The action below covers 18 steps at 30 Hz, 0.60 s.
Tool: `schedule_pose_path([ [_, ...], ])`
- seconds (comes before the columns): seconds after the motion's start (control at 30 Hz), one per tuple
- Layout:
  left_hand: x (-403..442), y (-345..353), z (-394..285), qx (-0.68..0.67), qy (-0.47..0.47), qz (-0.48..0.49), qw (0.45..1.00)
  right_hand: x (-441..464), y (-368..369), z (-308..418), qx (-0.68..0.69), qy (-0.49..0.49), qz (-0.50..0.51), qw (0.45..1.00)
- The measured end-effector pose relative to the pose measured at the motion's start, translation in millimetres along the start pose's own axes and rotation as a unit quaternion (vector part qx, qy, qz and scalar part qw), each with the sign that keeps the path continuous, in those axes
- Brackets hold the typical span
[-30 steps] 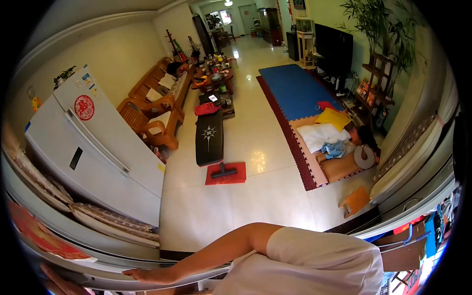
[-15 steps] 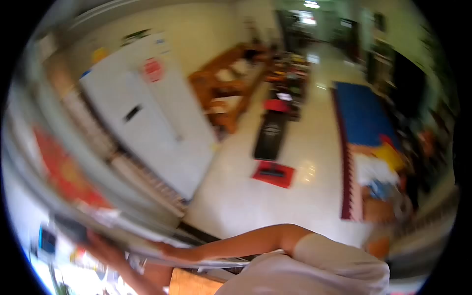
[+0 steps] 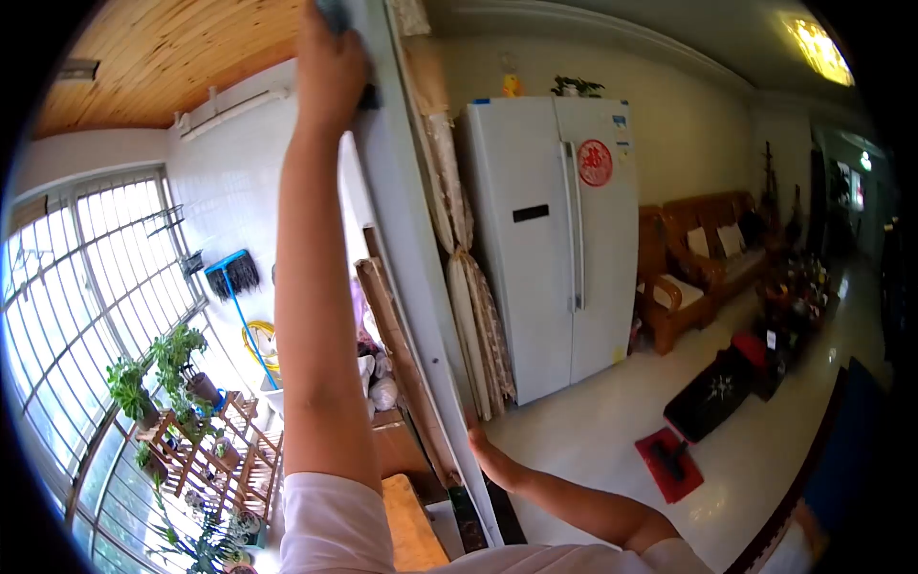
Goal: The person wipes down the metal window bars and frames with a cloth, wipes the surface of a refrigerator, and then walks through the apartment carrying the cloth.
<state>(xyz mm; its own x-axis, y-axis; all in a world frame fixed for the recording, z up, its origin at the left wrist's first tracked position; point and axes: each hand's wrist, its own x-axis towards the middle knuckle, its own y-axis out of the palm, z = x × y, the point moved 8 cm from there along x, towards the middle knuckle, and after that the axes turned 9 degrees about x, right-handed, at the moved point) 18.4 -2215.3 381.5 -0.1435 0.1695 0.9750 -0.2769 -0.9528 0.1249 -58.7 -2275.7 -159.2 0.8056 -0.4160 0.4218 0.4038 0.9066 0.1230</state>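
My left hand [image 3: 330, 77] is raised at the top of a grey-white door frame [image 3: 402, 220], its fingers round a dark grey item [image 3: 369, 96] that looks like a cloth, pressed against the frame. Lower down, my right hand [image 3: 490, 457] touches the edge of the same frame; its fingers are mostly hidden there. A gathered patterned curtain [image 3: 464, 277] hangs just right of the frame.
A white fridge [image 3: 521, 277] stands behind the curtain. Potted plants [image 3: 172, 359] on a wooden rack and a blue-handled mop [image 3: 234, 277] are at left. Wooden seats [image 3: 674, 277], a black bench [image 3: 712, 392] and a red mat [image 3: 669, 464] lie to the right.
The view has swung left, bringing the barred window and plants into sight. My left hand with the dark item has gone from low at the left to high on the frame.
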Motion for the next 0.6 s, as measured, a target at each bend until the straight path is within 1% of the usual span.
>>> schedule_pose_path([
  [0.03, -1.8, -0.2, -3.6, 0.007, 0.009, 0.018, 1.0, 1.9, 1.7, 0.9, -0.01, -0.022, 0.013, 1.0],
  [0.07, -6.9, 1.7, 2.1, 0.07, 0.072, -0.053, 0.994, 3.3, 2.7, 1.3, -0.019, -0.042, 0.021, 0.999],
  [0.1, -11.3, -2.0, 4.2, 0.036, 0.021, -0.002, 0.999, 7.0, 5.9, 3.4, 0.0, -0.069, 0.018, 0.997],
  [0.13, -23.8, -8.3, -6.4, 0.041, 0.019, -0.001, 0.999, 3.7, 8.8, 9.8, -0.008, -0.064, 0.009, 0.998],
  [0.17, -35.1, -10.5, -10.3, 0.042, -0.002, 0.017, 0.999, 6.8, 8.7, 7.9, -0.017, -0.096, 0.017, 0.995],
  [0.2, -52.1, -15.4, -23.1, 0.055, 0.001, -0.003, 0.998, 8.0, 4.2, 4.7, -0.007, -0.088, 0.0, 0.996],
  [0.23, -70.5, -16.7, -25.5, 0.043, -0.039, 0.02, 0.998, 9.0, 3.5, 4.4, -0.025, -0.088, 0.008, 0.996],
  [0.27, -86.5, -19.9, -38.9, 0.055, -0.031, 0.032, 0.998, 9.8, 4.7, 3.3, -0.043, -0.089, 0.019, 0.995],
  [0.3, -104.9, -22.5, -42.4, 0.058, -0.058, 0.054, 0.995, 12.4, 3.8, 1.1, -0.037, -0.083, 0.01, 0.996],
  [0.33, -123.8, -27.2, -44.8, 0.099, -0.066, 0.045, 0.992, 13.5, 4.4, 0.0, -0.045, -0.082, 0.011, 0.996],
  [0.37, -146.8, -30.7, -50.2, 0.109, -0.116, 0.056, 0.986, 15.1, 5.6, -0.2, -0.054, -0.083, 0.014, 0.995],
  [0.4, -167.4, -34.4, -59.9, 0.147, -0.094, 0.06, 0.983, 15.8, 5.8, 1.6, -0.05, -0.078, 0.011, 0.996],
  [0.47, -211.8, -42.6, -78.9, 0.185, -0.087, 0.061, 0.977, 14.4, 8.8, 12.3, -0.053, -0.112, 0.002, 0.992],
  [0.5, -232.9, -47.1, -84.0, 0.199, -0.128, 0.063, 0.97, 16.9, 9.0, 9.6, -0.071, -0.148, 0.002, 0.986],
  [0.53, -253.5, -52.6, -88.3, 0.173, -0.186, 0.057, 0.966, 16.6, 7.9, 9.9, -0.068, -0.145, -0.001, 0.987],
  [0.57, -274.2, -57.4, -92.3, 0.148, -0.244, 0.049, 0.957, 17.7, 9.6, 8.9, -0.06, -0.123, 0.025, 0.99],
  [0.6, -291.7, -66.7, -105.7, 0.141, -0.245, 0.001, 0.959, 18.7, 12.8, 6.2, -0.051, -0.101, 0.051, 0.992],
])
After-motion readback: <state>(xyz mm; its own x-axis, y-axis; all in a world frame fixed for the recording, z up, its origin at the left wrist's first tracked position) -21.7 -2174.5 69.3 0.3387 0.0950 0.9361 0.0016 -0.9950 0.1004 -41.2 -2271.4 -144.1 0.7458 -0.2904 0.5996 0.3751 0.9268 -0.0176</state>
